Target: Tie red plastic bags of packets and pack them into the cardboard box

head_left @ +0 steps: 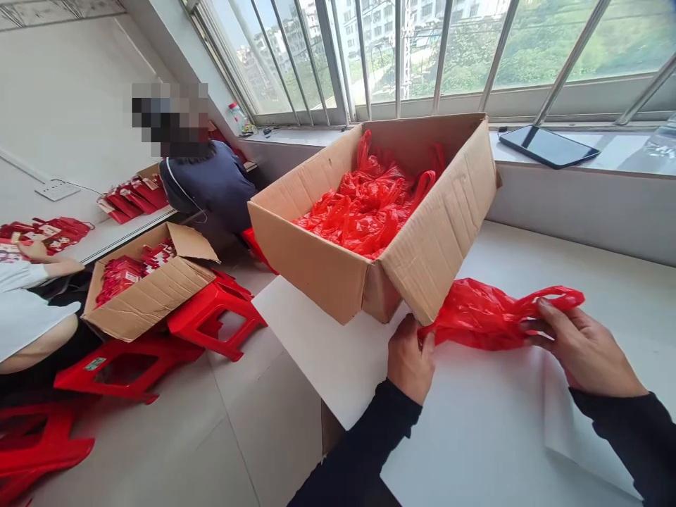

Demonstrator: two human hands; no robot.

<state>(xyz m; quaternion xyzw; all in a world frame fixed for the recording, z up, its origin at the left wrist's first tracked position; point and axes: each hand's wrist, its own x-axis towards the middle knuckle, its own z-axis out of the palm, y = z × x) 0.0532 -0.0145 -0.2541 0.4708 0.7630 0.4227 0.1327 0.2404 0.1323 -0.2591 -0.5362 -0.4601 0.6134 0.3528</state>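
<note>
A crumpled red plastic bag [483, 317] lies on the white table [475, 429] in front of me. My left hand [410, 358] is closed on its left end, close to the corner of a big cardboard box. My right hand [578, 345] pinches the bag's right end by the handle loops. The open cardboard box [422, 260] stands tilted on the table just behind my hands and is filled with several more red plastic bags [370, 204].
A dark tablet [548, 146] lies on the window ledge at the right. On the floor at the left, red plastic stools [211, 320] carry a second cardboard box [151, 296] of red packets. Two other people sit at the left, near a table with more red packets.
</note>
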